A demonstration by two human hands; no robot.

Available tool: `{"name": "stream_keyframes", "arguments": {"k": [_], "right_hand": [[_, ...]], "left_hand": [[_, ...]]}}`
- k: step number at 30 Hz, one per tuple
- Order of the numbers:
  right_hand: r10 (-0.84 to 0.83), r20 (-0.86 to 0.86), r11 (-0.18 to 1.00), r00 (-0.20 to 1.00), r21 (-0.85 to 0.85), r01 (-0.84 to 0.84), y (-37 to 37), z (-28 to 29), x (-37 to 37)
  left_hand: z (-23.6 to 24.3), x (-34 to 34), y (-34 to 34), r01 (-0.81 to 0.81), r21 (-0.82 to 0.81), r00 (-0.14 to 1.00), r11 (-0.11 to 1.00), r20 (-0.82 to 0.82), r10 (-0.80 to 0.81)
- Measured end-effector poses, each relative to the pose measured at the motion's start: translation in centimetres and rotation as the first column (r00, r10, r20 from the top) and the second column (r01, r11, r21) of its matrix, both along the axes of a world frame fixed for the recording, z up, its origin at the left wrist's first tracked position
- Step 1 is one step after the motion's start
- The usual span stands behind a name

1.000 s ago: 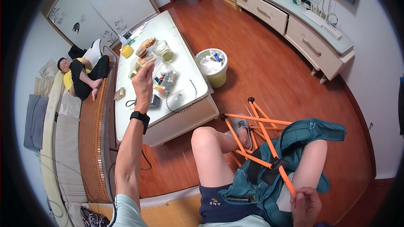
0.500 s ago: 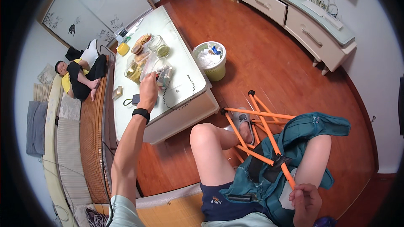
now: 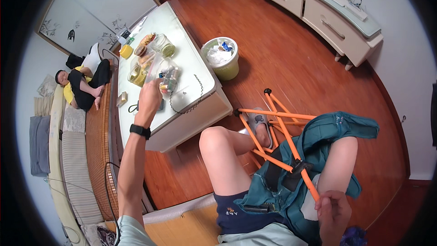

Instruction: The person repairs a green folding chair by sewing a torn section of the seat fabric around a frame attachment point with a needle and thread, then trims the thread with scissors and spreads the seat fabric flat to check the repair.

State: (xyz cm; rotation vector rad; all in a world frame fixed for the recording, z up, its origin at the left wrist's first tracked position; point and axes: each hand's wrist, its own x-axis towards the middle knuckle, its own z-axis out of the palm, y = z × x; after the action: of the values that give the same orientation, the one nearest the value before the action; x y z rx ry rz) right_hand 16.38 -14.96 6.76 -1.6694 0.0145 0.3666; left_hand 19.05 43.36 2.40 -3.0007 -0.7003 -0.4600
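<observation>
Lower than a second ago, the left hand (image 3: pixel 150 97) sits at the near edge of a clear plastic bag (image 3: pixel 160 66) of small multicoloured pieces (image 3: pixel 170 79), its fingers curled in; whether they grip it cannot be told. The right hand (image 3: pixel 334 212) pinches one end of an orange-poled folding frame (image 3: pixel 309 185) with teal fabric (image 3: pixel 334 125), lying across the lap. Beyond the bag, a clear glass jar (image 3: pixel 164 47) holds something green on the white, glass-topped bench (image 3: pixel 175 23). Beside that bench, a round green-and-white bin (image 3: pixel 226 71) holds crumpled white paper (image 3: pixel 218 55) on the reddish wooden floor (image 3: pixel 268 41).

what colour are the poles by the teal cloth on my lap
Orange; the poles show best in the head view, against the teal cloth.
</observation>
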Motion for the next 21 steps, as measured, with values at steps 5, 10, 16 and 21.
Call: {"name": "stream_keyframes", "arguments": {"k": [5,10,16,21], "right_hand": [[-0.005,0.063,0.998,0.998,-0.054,0.008,-0.1,-1.3,0.5],[0.028,0.133,0.993,0.991,-0.113,-0.013,-0.9,-1.6,1.0],[-0.01,0.095,0.986,0.995,-0.166,0.026,-3.0,-2.1,0.1],[0.114,0.207,0.951,0.972,-0.304,-0.047,-2.8,-3.0,0.6]], "left_hand": [[-0.7,-2.2,-5.0,-0.019,-0.095,1.0,0.995,-0.02,0.017],[-4.2,-5.0,-9.2,0.092,-0.162,0.996,0.983,0.002,-0.093],[-7.6,-4.0,-7.4,0.065,-0.176,0.986,0.982,0.164,-0.036],[-11.7,-3.0,3.6,0.248,-0.21,0.959,0.946,0.192,-0.209]]}}
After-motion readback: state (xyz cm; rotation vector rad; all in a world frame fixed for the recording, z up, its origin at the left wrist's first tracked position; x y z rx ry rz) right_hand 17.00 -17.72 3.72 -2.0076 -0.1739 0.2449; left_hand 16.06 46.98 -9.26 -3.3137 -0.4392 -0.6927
